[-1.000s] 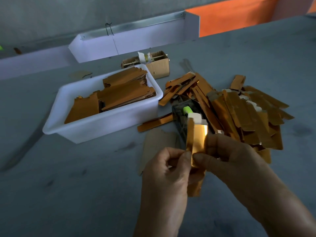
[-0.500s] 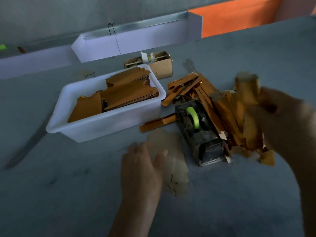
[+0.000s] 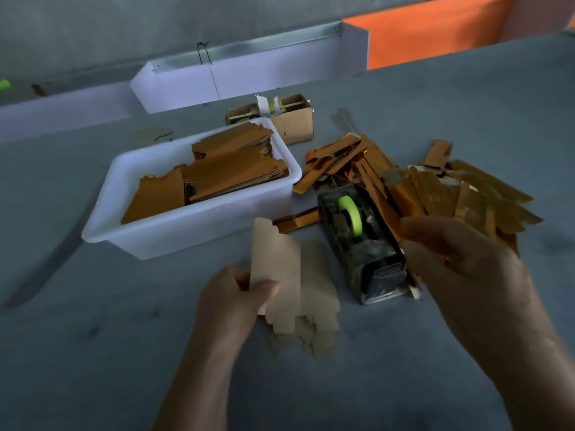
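My left hand point(image 3: 230, 300) pinches a pale flat cardboard cutout point(image 3: 277, 269) by its left edge and tilts it up off a small stack of similar cutouts point(image 3: 317, 325) on the grey table. My right hand point(image 3: 460, 256) hovers just right of a black tape dispenser point(image 3: 367, 256) that carries a green tape roll point(image 3: 350, 213). Its fingers are loosely bent, back of the hand up, and nothing shows in it. A heap of folded gold pieces point(image 3: 435, 188) lies behind and partly under that hand.
A white plastic tub point(image 3: 193, 234) at the left holds stacks of flat gold cutouts point(image 3: 230, 172). A small open cardboard box point(image 3: 295, 122) stands behind it. A long white trough point(image 3: 249, 79) and an orange panel point(image 3: 435, 29) run along the back.
Both hands held a gold piece together a second ago. My right hand carried it to the heap and has come back without it. My left hand dropped to the pale stack and lifted one cutout.
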A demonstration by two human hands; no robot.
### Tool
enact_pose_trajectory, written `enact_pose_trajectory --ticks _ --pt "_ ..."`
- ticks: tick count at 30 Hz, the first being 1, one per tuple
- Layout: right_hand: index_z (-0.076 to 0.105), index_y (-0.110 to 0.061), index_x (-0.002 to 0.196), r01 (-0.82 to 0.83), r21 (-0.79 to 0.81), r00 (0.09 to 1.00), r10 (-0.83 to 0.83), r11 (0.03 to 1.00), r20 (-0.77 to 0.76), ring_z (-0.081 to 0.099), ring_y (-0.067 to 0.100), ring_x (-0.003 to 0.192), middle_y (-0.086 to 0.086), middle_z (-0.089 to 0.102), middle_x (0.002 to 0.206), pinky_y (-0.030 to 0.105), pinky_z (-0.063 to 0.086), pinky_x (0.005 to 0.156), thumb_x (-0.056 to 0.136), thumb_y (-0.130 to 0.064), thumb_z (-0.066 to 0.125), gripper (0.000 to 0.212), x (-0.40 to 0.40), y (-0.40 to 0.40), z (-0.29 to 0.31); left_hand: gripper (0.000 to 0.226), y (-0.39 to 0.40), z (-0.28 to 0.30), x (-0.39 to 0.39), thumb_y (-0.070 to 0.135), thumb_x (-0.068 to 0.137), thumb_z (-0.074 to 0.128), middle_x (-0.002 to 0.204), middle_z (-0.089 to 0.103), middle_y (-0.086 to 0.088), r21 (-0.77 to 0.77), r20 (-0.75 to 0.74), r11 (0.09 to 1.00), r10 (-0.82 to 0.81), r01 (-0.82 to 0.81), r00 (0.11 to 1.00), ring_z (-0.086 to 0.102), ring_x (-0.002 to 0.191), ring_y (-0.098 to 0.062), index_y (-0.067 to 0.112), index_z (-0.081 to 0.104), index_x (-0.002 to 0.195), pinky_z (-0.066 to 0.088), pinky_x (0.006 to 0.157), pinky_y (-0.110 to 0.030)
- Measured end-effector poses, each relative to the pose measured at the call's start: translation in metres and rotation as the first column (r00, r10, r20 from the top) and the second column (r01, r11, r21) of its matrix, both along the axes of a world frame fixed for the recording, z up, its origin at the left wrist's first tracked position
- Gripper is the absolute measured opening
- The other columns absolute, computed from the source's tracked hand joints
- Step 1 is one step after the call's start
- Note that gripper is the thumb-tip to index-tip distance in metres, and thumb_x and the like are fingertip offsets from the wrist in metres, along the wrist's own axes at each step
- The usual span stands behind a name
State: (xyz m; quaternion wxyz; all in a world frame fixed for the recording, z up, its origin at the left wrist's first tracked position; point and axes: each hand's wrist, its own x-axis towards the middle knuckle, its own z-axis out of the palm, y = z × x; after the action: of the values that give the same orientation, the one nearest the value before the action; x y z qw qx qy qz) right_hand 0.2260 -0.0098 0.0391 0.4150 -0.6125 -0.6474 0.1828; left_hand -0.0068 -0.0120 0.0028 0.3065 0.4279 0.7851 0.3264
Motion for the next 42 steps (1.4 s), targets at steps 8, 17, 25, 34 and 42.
enact_pose_trajectory --ticks 8,17,25,34,42 --pt "0.061 -0.042 0.096 -0.259 -0.204 0.956 0.220 0.944 -0.195 0.061 -0.009 0.080 -0.019 0.067 0.081 0.010 0.051 0.067 0.075 -0.046 0.048 0.024 -0.034 -0.017 0.000 0.062 -0.024 0.033 0.011 0.040 0.035 0.079 0.077 0.074 -0.008 0.102 0.525 0.993 -0.100 0.054 0.845 0.069 0.070 -0.019 0.005 0.067 0.086 0.048 0.068 -0.036" --pt "0.066 -0.024 0.092 -0.437 -0.315 0.748 0.145 0.843 -0.648 0.067 0.003 0.074 -0.008 0.073 0.081 0.014 0.050 0.059 0.083 -0.015 0.065 0.013 -0.048 -0.016 -0.025 0.039 -0.032 0.024 0.029 0.030 0.047 0.079 0.091 0.076 -0.010 0.200 0.625 0.974 -0.210 0.107 0.751 0.072 0.083 -0.022 0.019 0.074 0.084 0.052 0.073 -0.033" --pt "0.066 -0.025 0.082 -0.370 -0.296 0.853 0.195 0.881 -0.485 0.062 0.001 0.072 -0.009 0.069 0.076 0.021 0.053 0.062 0.084 -0.022 0.064 0.005 -0.046 -0.020 -0.024 0.023 -0.029 0.021 0.043 0.012 0.074 0.077 0.079 0.075 0.005 0.198 0.446 0.980 -0.090 0.000 0.891 0.072 0.073 -0.012 0.019 0.066 0.093 0.053 0.062 -0.024" --pt "0.053 -0.036 0.087 -0.324 -0.108 0.882 0.259 0.940 -0.395 0.060 0.003 0.059 -0.014 0.063 0.070 0.014 0.047 0.050 0.079 -0.060 0.040 0.028 -0.055 -0.029 -0.012 0.025 -0.030 0.023 0.056 0.026 0.066 0.080 0.076 0.074 0.001 0.231 0.387 0.973 -0.097 0.005 0.917 0.070 0.067 -0.017 0.030 0.067 0.086 0.058 0.059 -0.039" --pt "0.054 -0.031 0.090 -0.350 -0.151 0.842 0.240 0.925 -0.482 0.065 0.005 0.057 -0.010 0.068 0.071 0.017 0.051 0.052 0.075 -0.043 0.055 0.019 -0.052 -0.025 -0.014 0.020 -0.034 0.029 0.046 0.032 0.077 0.066 0.084 0.074 -0.010 0.197 0.566 0.948 -0.317 0.249 0.761 0.069 0.078 -0.026 0.019 0.075 0.089 0.053 0.079 -0.048"
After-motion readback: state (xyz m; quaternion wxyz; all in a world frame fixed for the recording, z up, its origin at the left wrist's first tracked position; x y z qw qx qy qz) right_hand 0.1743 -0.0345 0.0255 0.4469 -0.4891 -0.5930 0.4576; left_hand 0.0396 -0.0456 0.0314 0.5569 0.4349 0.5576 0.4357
